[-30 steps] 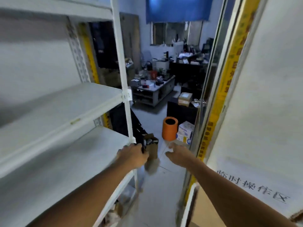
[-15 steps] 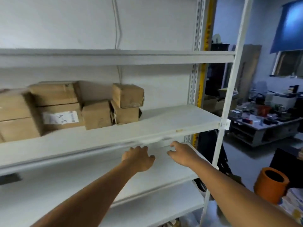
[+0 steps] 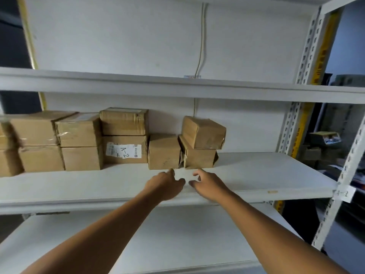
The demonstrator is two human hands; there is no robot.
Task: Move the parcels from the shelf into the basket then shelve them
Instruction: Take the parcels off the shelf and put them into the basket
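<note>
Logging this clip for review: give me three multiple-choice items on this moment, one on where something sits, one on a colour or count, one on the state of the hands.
1. Where is the parcel with the A-2 label?
A. bottom of a two-parcel stack
B. alone at the right end of the shelf
C. on the top shelf

2. What colour is the shelf board?
A. white
B. orange
C. black

3. What are the left hand and right hand doing?
A. each gripping a parcel
B. holding nothing, just short of the parcels
C. lifting a basket

Answers:
1 A, another parcel sits on top of it.
2 A, the board and frame are white.
3 B, the fingers are loosely spread above the board with nothing in them.
</note>
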